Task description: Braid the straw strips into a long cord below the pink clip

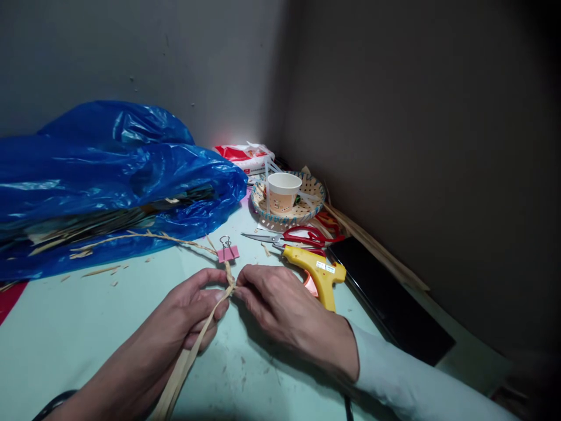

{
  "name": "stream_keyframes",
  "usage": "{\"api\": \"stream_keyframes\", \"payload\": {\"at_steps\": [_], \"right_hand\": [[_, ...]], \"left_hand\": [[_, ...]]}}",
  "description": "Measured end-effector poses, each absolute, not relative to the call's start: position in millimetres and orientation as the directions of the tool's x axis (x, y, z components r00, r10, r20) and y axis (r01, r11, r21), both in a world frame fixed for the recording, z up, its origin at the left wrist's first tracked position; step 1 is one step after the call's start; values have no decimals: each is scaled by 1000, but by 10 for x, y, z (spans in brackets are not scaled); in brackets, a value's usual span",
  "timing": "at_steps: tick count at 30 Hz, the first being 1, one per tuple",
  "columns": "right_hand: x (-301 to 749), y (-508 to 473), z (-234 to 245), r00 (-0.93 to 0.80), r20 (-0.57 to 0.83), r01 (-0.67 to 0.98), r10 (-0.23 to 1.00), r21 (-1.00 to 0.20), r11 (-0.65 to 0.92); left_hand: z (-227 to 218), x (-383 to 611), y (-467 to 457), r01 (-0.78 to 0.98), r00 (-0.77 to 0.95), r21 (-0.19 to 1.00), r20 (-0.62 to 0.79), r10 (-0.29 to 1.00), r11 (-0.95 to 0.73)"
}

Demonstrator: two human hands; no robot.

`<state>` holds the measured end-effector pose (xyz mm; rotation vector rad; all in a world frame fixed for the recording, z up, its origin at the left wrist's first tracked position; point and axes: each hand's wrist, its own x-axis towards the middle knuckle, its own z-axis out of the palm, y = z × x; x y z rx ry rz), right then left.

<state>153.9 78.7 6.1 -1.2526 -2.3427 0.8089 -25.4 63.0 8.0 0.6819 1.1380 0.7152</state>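
Pinching is concentrated at one spot, just on the near side of the pink binder clip [228, 252], where the plaited cord [228, 273] ends and the loose flat strips [193, 351] begin.

Left hand [197, 310]: thumb and forefinger are closed on the flat strips at that junction, with the other fingers curled beneath. The strips run from the clip's near side toward the camera, under the palm.

Right hand [280, 307]: fingertips are drawn together and pressed on the cord's last turn from the opposite side, knuckles up. The two-sided grip probably locks that turn so it cannot slacken.

The clip is clamped on the cord, handles raised, and rests on the pale green table [87, 327]. It probably serves as a stop that prevents the finished length from unravelling.

Left of the clip, a thin twisted length [144, 235] trails toward the blue plastic bag [114, 169]. Dry stalks show at the bag's mouth, so this is presumably stock kept within reach.

Right of the clip lies a yellow glue gun [318, 275], nozzle pointing toward the clip. Red-handled scissors [302, 237] lie just behind it. Both are on the right hand's side, likely for quick pickup.

Behind and right of the clip is a woven tray [263, 213] with a paper cup [283, 192] standing upright in it, well clear of the hands.
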Motion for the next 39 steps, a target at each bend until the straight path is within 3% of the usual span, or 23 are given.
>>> {"api": "stream_keyframes", "payload": {"at_steps": [7,13,18,22,28,34,39], "right_hand": [[1520,756,139,-491,-49,657,870,-677,333],[1482,718,134,-380,-87,681,921,-700,215],[1444,757,44,-403,-125,468,906,-880,87],[1443,784,35,-421,-188,362,888,-932,-25],[1453,788,43,-428,-173,381,887,-925,4],[1457,794,70,-434,-176,426,883,-904,29],[1454,706,155,-424,-129,597,896,-785,169]], "left_hand": [[25,-219,592,-185,265,805,-512,817,564],[-13,-202,616,-87,293,837,-497,817,540],[-107,-184,586,-117,211,848,-487,847,517],[-90,-165,551,-38,138,880,-464,875,473],[-25,-148,540,63,19,905,-424,906,422],[-73,-208,573,56,97,905,-424,900,421],[-99,-232,591,8,147,916,-398,906,401]]}}
